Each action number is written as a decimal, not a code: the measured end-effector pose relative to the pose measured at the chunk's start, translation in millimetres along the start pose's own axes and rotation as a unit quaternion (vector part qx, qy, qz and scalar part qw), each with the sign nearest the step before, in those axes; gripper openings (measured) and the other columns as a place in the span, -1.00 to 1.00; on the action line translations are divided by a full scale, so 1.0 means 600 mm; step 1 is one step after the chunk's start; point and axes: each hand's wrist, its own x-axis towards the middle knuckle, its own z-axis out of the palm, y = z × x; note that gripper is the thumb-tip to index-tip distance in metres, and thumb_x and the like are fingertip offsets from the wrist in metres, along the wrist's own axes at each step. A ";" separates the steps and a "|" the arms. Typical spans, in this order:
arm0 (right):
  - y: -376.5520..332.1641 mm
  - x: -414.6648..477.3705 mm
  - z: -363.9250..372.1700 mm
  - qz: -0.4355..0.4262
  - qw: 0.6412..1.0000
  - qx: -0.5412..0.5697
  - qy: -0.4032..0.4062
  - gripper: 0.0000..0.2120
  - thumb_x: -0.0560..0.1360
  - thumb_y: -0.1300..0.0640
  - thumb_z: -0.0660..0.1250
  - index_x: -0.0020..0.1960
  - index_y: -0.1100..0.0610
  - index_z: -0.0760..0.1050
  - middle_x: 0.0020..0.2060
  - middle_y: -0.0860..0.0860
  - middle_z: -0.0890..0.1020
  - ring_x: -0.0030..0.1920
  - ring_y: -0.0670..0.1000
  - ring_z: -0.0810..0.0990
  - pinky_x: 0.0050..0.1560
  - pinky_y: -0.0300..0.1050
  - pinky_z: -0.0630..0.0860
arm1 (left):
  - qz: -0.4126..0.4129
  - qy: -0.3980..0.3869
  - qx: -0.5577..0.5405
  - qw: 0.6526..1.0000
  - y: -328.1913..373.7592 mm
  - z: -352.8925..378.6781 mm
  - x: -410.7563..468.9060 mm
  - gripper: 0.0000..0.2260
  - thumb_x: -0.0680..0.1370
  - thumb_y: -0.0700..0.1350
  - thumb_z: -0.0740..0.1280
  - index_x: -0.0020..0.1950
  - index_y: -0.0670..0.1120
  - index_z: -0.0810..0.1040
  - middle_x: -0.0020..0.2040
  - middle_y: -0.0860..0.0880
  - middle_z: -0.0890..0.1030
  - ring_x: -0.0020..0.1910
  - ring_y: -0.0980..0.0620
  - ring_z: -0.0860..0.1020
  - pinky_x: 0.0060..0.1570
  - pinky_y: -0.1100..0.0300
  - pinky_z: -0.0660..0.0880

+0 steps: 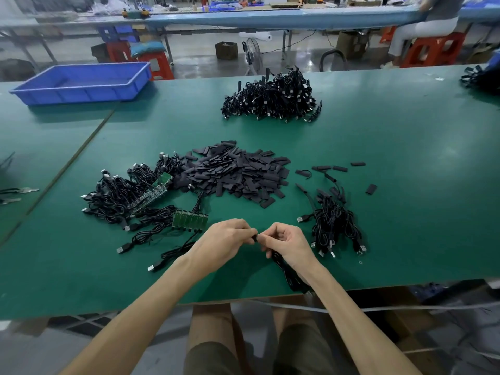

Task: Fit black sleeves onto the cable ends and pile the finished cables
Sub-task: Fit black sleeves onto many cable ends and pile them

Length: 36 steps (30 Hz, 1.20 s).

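the left hand point(227, 239) pinched a sleeve point(254, 237) over the table's point(405, 158) near edge; the right hand point(286, 243) gripped the cable point(290, 277). fitting looked underway; next, the sleeve likely needed sliding fully on.

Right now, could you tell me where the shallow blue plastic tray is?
Head view: the blue plastic tray sits far left on the green table, left of the far heap of black cables.

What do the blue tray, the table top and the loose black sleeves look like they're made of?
Blue tray: likely moulded plastic, smooth, slightly glossy, ribbed wall. Table top: green mat, perhaps rubber or vinyl, dull sheen with soft reflections. Black sleeves: flat matt tubing, probably thin plastic or rubber.
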 end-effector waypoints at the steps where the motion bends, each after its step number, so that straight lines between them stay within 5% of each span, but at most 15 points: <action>1: -0.001 -0.001 0.001 -0.002 1.000 0.002 0.003 -0.87 0.52 0.19 0.53 -0.17 0.16 0.63 -0.32 0.09 0.69 -0.39 0.01 0.60 -0.27 -0.20 0.56 | 0.002 0.002 0.004 1.000 0.001 0.000 0.000 -0.83 0.62 -0.29 0.32 0.15 -0.17 0.66 0.00 -0.04 0.64 -0.07 0.02 0.64 -0.07 -0.01 0.61; 11: -0.002 -0.005 0.004 -0.016 1.000 -0.001 0.021 -0.87 0.54 0.21 0.51 -0.17 0.18 0.66 -0.31 0.11 0.70 -0.38 0.02 0.61 -0.25 -0.18 0.57 | 0.015 -0.002 0.038 0.999 0.006 0.002 -0.002 -0.80 0.60 -0.36 0.30 0.18 -0.22 0.64 0.01 -0.12 0.62 -0.03 -0.11 0.60 -0.10 -0.09 0.59; 21: 0.005 -0.005 0.005 -0.027 0.999 0.005 0.031 -0.96 0.58 0.24 0.45 0.01 0.21 0.67 -0.20 0.10 0.75 -0.24 0.08 0.72 -0.06 -0.17 0.62 | -0.046 0.009 -0.032 0.998 -0.010 -0.005 -0.011 -0.71 0.62 -0.39 0.21 0.24 -0.21 0.63 0.07 -0.10 0.64 0.01 -0.03 0.67 0.00 -0.01 0.59; 36: 0.016 -0.001 0.002 -0.033 0.999 0.008 0.031 -0.97 0.54 0.26 0.49 -0.02 0.20 0.69 -0.19 0.14 0.75 -0.24 0.11 0.73 -0.07 -0.12 0.65 | -0.044 0.038 -0.075 0.995 -0.011 0.017 -0.007 -0.81 0.60 -0.30 0.37 0.17 -0.18 0.68 0.00 -0.05 0.66 -0.08 0.05 0.65 0.01 0.14 0.56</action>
